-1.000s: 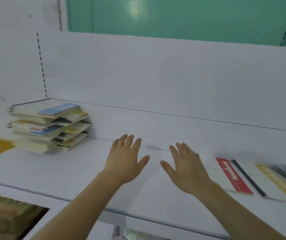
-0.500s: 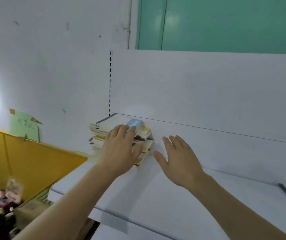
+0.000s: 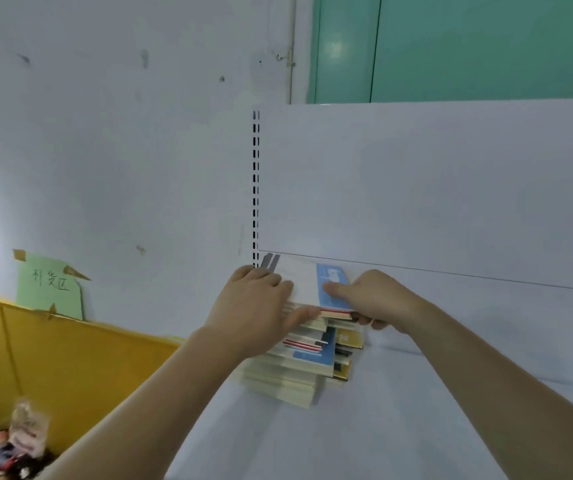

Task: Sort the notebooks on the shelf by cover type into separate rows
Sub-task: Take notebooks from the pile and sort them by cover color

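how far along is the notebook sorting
Nothing looks sorted: the notebooks sit in one mixed stack at the shelf corner. In hand: left hand and right hand grip the top notebook, white with a blue band. Every row is left.

A tall uneven stack of paper notebooks [image 3: 307,358] sits at frame centre on the white shelf [image 3: 416,427], against its back panel [image 3: 434,188].

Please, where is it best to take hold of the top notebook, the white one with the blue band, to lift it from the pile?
Probably by its two short ends, one hand from each side. The top notebook lies flat on the uneven pile, its edges overhanging, so fingers can slip under. The left hand and right hand already have this grip.
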Action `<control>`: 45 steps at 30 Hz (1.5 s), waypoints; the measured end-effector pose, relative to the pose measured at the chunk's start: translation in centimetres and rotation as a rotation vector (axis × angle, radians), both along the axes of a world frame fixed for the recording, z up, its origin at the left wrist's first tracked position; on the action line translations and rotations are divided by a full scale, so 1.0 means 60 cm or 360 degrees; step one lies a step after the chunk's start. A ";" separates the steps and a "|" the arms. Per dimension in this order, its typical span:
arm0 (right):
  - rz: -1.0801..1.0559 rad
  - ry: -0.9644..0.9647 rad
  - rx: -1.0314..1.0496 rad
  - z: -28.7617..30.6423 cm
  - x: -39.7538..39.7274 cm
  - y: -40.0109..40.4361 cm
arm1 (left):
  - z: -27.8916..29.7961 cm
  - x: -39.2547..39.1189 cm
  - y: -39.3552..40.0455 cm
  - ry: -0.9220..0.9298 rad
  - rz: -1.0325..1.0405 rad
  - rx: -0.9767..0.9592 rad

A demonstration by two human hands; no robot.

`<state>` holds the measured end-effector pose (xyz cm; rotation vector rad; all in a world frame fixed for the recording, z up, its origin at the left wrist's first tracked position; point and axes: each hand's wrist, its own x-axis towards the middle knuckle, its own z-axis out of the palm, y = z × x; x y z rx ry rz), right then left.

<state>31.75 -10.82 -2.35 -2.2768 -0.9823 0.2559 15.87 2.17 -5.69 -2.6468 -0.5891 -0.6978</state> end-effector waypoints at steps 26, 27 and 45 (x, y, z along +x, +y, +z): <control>-0.0504 -0.0361 0.0393 0.017 -0.060 -0.011 | 0.084 -0.044 0.062 -0.1401 -0.0652 -0.2056; -0.0495 -0.0315 0.0210 0.012 -0.052 -0.004 | 0.081 -0.048 0.069 -0.1410 -0.0607 -0.2086; -0.0554 -0.0121 0.1167 0.053 -0.047 -0.058 | 0.072 -0.070 0.075 -0.1467 -0.0486 -0.2039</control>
